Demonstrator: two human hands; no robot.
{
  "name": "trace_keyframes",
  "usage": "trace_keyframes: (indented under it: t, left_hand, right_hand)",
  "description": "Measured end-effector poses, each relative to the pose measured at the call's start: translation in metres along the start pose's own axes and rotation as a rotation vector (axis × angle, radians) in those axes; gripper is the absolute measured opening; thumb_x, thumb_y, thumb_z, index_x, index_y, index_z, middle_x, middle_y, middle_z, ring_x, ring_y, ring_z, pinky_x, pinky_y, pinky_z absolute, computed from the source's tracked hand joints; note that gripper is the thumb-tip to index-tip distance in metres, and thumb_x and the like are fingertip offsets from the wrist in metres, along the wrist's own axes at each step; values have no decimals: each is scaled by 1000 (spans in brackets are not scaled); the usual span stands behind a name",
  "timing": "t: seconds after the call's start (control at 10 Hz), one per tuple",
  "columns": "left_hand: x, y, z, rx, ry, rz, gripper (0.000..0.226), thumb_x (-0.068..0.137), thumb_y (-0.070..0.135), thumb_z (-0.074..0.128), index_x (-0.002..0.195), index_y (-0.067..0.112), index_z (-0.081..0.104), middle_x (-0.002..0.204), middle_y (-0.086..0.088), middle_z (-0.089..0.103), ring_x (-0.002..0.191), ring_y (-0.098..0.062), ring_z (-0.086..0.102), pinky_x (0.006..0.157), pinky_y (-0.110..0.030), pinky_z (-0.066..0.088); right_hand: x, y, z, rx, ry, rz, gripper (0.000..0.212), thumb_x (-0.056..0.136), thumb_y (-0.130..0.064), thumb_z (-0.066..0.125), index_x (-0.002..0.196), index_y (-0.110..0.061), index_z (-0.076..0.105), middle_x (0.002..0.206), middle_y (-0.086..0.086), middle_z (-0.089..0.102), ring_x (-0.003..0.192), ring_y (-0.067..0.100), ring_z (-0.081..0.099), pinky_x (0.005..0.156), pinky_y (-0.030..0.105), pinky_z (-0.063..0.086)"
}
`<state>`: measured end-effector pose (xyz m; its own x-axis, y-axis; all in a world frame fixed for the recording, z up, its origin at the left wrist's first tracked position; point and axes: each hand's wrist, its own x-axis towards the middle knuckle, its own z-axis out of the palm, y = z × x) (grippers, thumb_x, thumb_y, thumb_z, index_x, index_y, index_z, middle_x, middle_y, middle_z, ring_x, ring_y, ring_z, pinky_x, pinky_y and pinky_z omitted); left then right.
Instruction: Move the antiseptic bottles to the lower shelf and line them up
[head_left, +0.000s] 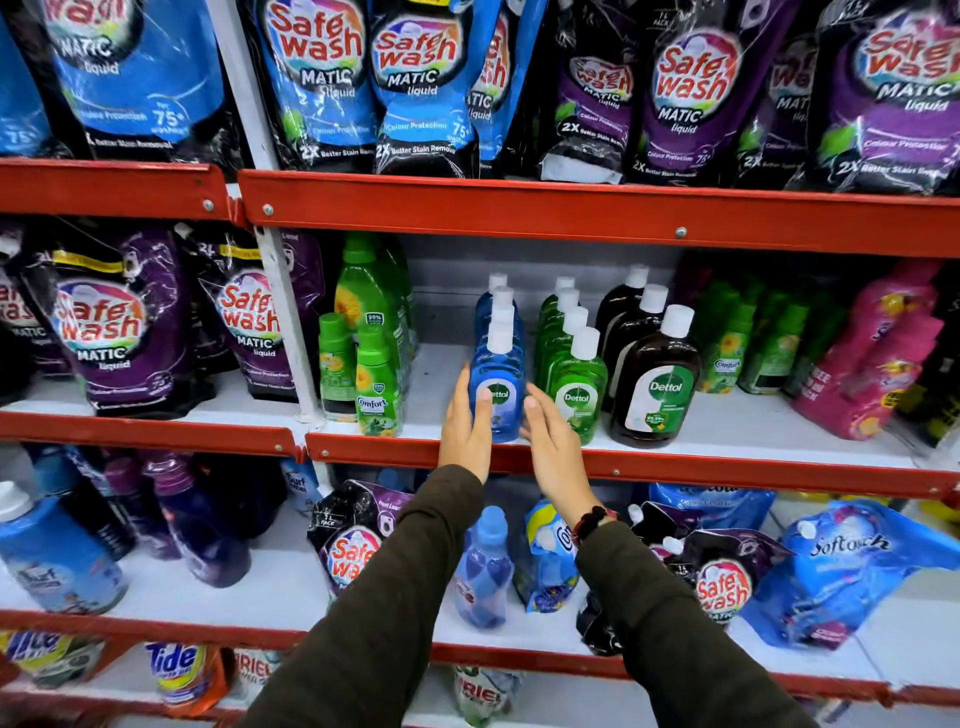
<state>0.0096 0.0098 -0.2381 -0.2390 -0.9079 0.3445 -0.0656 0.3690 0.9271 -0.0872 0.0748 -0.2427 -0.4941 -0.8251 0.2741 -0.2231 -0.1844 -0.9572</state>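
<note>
Front blue Dettol bottle (497, 387): upright at middle-shelf edge, left of green Dettol row (576, 387). Rigid plastic, liquid-filled, probably moderately heavy, glossy. Best gripped mid-body. Left hand (465, 428) and right hand (553, 441) open, flanking, fingertips touching.

A shop shelving unit fills the view: white shelf boards (727, 426) edged with red metal rails (519, 208), bolted beside a white upright post (280, 291). Behind the boards near the post runs a pale back panel (519, 265). Lighting is bright and even.
</note>
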Motion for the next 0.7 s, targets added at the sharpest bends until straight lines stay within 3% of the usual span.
trace_keyframes:
  t: [0.1,0.3,0.4,0.5,0.6,0.7]
  left_hand:
    - [-2,-1,0,7,-5,7,51,107,38,37,156,27,26,158,-3,39,142,-20,40,118,-34,32]
    - [-1,-1,-2,40,-33,14,54,106,36,39,156,24,22,157,-6,41,139,-23,44,109,-26,33]
    - [-1,-2,-2,53,-49,16,55,107,36,39,157,24,20,157,-6,41,139,-23,45,107,-25,33]
    - [-2,2,-3,62,-59,-4,56,107,36,38,157,25,18,157,-7,40,139,-24,44,106,-24,32]
    - [-3,3,-3,36,-76,12,57,107,35,38,158,24,14,160,-7,35,142,-24,40,109,-24,29]
    - [-8,6,-4,-4,-48,46,60,107,38,36,158,26,8,166,-4,21,150,-20,25,121,-34,23]
  right_hand:
    - [0,0,-1,7,4,9,88,83,-85,45,148,-27,53,150,-2,60,139,15,57,120,47,44]
    - [-6,-9,-2,-62,-3,0,54,103,-52,46,150,-25,51,150,1,59,138,16,58,119,46,45]
    - [-7,-10,-2,-73,-10,1,48,107,-40,46,151,-23,49,152,2,57,139,17,57,119,45,45]
    - [-10,-15,-3,-104,-16,-2,47,108,-36,46,153,-20,47,155,2,54,141,13,53,120,34,44]
    - [-11,-16,-6,-132,-44,-11,49,109,-37,44,155,-20,45,156,-1,51,137,3,46,109,8,38]
    - [-8,-15,-17,-54,-83,8,55,104,-52,45,153,-29,45,157,-1,51,141,12,51,121,36,42]
